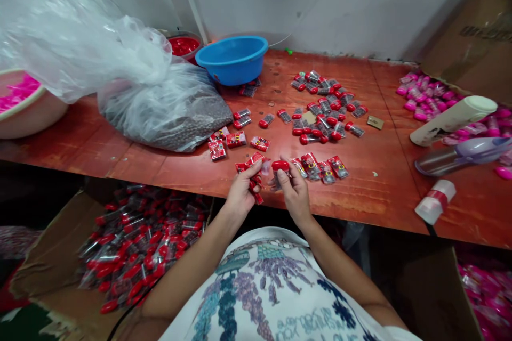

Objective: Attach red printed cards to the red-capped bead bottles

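Note:
My left hand point(242, 187) is closed around several small red printed packets point(256, 160) over the table's front edge. Close beside it, my right hand point(296, 192) grips a small clear container with a red cap point(280, 166), the thumb lying across its front. To the right of that hand, a row of filled red packets point(312, 166) lies on the table. More red packets point(236, 139) lie beyond my left hand. Farther back, many red-capped containers with dark contents point(330, 112) are piled loosely.
A large clear bag of dark beads point(168, 112) slumps left of a blue basin point(234, 58). Below the table stands a cardboard box point(52, 261) of red-capped containers. At right are a white tumbler point(452, 120), a purple-lidded bottle point(460, 157), a white roll point(435, 201) and pink containers point(426, 97).

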`<move>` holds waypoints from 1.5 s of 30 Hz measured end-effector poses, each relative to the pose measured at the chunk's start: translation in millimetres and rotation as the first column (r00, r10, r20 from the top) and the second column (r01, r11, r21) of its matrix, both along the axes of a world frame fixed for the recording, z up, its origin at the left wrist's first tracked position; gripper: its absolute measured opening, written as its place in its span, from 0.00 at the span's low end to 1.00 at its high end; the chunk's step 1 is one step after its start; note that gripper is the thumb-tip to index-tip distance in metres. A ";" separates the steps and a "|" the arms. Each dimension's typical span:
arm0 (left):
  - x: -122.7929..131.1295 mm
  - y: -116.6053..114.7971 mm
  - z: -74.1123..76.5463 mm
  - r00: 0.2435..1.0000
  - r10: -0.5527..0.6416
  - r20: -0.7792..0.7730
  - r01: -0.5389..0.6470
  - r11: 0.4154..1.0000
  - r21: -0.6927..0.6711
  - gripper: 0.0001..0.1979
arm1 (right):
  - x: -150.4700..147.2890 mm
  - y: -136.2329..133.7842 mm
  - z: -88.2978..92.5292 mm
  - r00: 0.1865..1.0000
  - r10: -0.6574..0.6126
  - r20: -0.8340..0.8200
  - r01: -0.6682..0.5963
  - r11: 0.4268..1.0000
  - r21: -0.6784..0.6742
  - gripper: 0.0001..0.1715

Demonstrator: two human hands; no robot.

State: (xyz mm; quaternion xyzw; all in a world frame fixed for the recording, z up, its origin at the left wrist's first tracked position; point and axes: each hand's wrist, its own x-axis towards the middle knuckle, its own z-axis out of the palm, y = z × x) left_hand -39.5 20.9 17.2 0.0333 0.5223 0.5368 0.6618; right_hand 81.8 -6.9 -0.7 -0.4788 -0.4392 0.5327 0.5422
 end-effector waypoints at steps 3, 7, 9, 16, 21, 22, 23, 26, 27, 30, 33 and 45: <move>1.7 -0.6 -0.9 1.000 0.008 -0.023 -0.008 1.000 0.006 0.15 | 0.2 -0.3 0.7 1.000 -0.015 0.000 0.015 1.000 0.007 0.28; 3.8 -1.2 -1.2 0.999 0.004 -0.051 -0.003 1.000 0.023 0.15 | 1.1 0.4 1.4 0.999 -0.009 0.033 0.008 1.000 0.025 0.27; 5.0 -1.8 -1.3 0.998 0.000 -0.065 0.003 0.999 0.038 0.15 | 1.6 1.1 1.3 0.999 -0.012 0.048 0.011 0.999 0.032 0.27; 8.9 -3.9 0.3 0.990 0.012 -0.138 0.000 0.996 0.092 0.15 | 3.7 3.0 -1.6 0.996 0.007 0.093 -0.012 0.998 0.054 0.28; 10.0 -4.8 3.3 0.985 0.044 -0.167 -0.019 0.988 0.151 0.14 | 4.0 2.4 -5.2 0.991 0.045 0.127 -0.051 0.997 0.050 0.28; 10.1 -5.2 4.1 0.984 0.044 -0.175 -0.015 0.987 0.161 0.14 | 4.0 2.3 -5.7 0.992 0.052 0.113 -0.057 0.998 0.042 0.28; 10.2 -5.7 4.9 0.982 0.041 -0.183 -0.010 0.985 0.170 0.14 | 4.0 2.2 -6.0 0.994 0.059 0.095 -0.063 0.998 0.032 0.28; 10.8 -6.9 7.3 0.978 0.028 -0.206 0.010 0.983 0.182 0.15 | 3.7 2.4 -6.5 0.997 0.069 0.039 -0.069 0.997 0.015 0.28; 11.0 -7.2 7.9 0.977 0.024 -0.213 0.016 0.982 0.187 0.15 | 3.4 2.7 -6.5 0.998 0.067 0.014 -0.068 0.998 0.014 0.28; 10.9 -8.3 8.7 0.974 0.007 -0.225 0.044 0.975 0.219 0.15 | 2.5 3.4 -5.6 0.996 0.053 -0.076 -0.052 0.999 0.018 0.25; 9.8 -9.8 8.7 0.971 -0.021 -0.238 0.083 0.963 0.256 0.14 | 2.0 3.6 -4.1 0.992 0.050 -0.118 -0.047 0.999 0.023 0.18; 5.9 -12.2 5.5 0.939 -0.118 -0.322 0.216 0.933 0.287 0.13 | 5.9 2.7 -7.8 0.986 0.077 -0.148 -0.075 0.997 0.016 0.15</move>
